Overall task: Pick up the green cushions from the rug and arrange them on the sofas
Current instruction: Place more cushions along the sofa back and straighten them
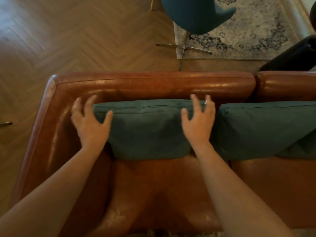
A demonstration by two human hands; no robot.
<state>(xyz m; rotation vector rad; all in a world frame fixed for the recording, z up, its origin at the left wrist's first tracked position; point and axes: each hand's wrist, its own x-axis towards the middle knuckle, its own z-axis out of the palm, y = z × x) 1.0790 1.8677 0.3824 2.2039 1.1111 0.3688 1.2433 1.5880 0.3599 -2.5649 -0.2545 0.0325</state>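
A green cushion (147, 129) leans upright against the backrest of a brown leather sofa (153, 82), at its left end. A second green cushion (259, 129) stands beside it on the right, their edges close together. My left hand (90, 122) hovers at the first cushion's left edge with fingers spread, thumb over the fabric. My right hand (198, 120) is at that cushion's right top corner, fingers spread and relaxed. Neither hand grips anything.
Behind the sofa lies herringbone wood floor (85, 40). A teal swivel chair (196, 12) on a metal star base stands on a pale patterned rug (256, 31) at the back right. A dark object (294, 55) sits at the right edge.
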